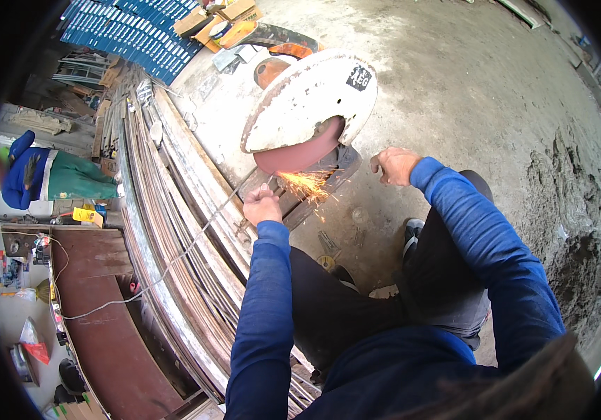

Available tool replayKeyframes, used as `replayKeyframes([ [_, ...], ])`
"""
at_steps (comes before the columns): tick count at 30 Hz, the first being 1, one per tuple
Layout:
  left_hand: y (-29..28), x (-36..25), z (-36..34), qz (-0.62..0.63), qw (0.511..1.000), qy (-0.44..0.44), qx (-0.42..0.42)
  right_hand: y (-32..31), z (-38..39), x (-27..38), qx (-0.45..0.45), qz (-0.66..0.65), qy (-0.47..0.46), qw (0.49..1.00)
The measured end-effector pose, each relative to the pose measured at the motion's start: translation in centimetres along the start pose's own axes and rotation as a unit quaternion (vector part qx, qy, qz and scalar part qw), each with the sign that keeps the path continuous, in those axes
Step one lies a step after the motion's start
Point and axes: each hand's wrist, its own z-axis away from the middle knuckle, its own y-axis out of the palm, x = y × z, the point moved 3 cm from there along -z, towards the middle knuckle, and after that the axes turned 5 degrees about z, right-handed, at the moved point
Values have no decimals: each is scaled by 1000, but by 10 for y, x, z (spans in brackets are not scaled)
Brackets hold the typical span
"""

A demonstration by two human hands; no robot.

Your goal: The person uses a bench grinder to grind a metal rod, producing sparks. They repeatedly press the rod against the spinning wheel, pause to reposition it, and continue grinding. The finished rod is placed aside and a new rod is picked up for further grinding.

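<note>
A white cut-off saw [300, 98] with a worn, chipped guard and a reddish disc [297, 154] stands ahead of me on a dark base. Orange sparks [302, 184] spray from the disc's lower edge. My left hand [262, 205] pinches a small, thin metal piece at that edge; its exact shape is hard to make out. My right hand [394, 166] hangs right of the saw with its fingers curled and nothing visible in them.
Long metal bars [174, 231] lie at my left, crossed by a grey cable [162, 276], beside a brown metal sheet [97, 301]. A co-worker [69, 175] in green trousers is at far left. Blue stacked panels [125, 35] stand behind. Rough broken concrete [563, 210] lies right.
</note>
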Motion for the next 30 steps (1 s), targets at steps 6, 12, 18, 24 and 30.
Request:
replayKeyframes([
  [6,-13,-20,52,147,976,-42,154,-2,1,-4,-35,10,-37,999],
  [12,-16,-38,94,184,962,4,202,-4,-1,4,-21,-22,-22,999],
  [18,-1,-14,109,115,970,-7,213,-8,5,5,-68,-24,-36,997],
  [24,59,95,127,-53,980,-96,168,-9,2,2,-77,-15,-53,995],
  [30,74,163,132,-327,927,-69,169,-10,3,-6,-44,-21,-23,999],
])
